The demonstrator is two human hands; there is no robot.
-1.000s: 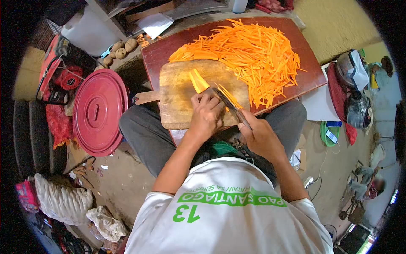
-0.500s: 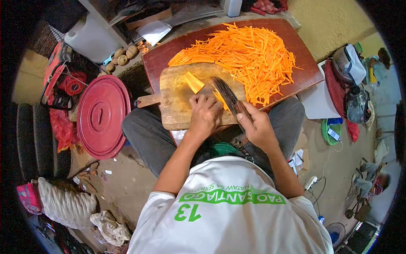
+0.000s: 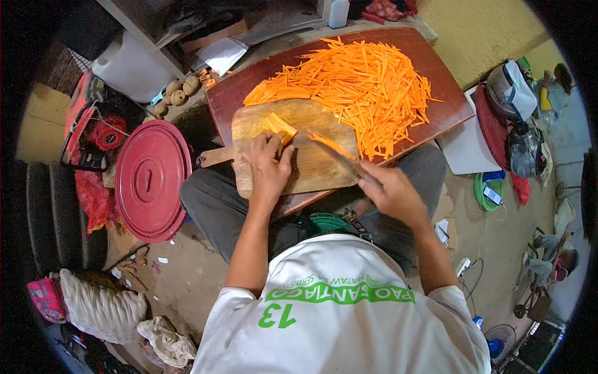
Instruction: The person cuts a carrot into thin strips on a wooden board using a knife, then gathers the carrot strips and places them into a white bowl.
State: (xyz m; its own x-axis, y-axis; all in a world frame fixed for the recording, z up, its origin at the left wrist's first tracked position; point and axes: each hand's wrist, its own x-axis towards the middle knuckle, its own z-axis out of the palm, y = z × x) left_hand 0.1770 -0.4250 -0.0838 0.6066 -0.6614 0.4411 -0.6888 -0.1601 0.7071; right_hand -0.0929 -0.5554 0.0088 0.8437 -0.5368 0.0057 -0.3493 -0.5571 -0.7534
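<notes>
My right hand (image 3: 393, 192) grips the handle of a knife (image 3: 339, 156), whose blade slants over the right part of the wooden cutting board (image 3: 311, 177). Orange strips lie along the blade. On the board's left half, my left hand (image 3: 269, 163) touches a piece of carrot (image 3: 278, 126) with its fingertips. Behind the board spreads a large heap of thin carrot strips (image 3: 374, 81) on the dark red table (image 3: 448, 106).
A red round lid (image 3: 149, 181) stands left of my legs, with potatoes (image 3: 178, 97) behind it. At the right are a green basin (image 3: 488, 190) with a phone and a white box (image 3: 461, 140). Two people are farther off at the right.
My left hand has moved left on the board and now touches the carrot piece. The knife has tilted flatter, with orange strips along it, and my right hand has shifted slightly right and down.
</notes>
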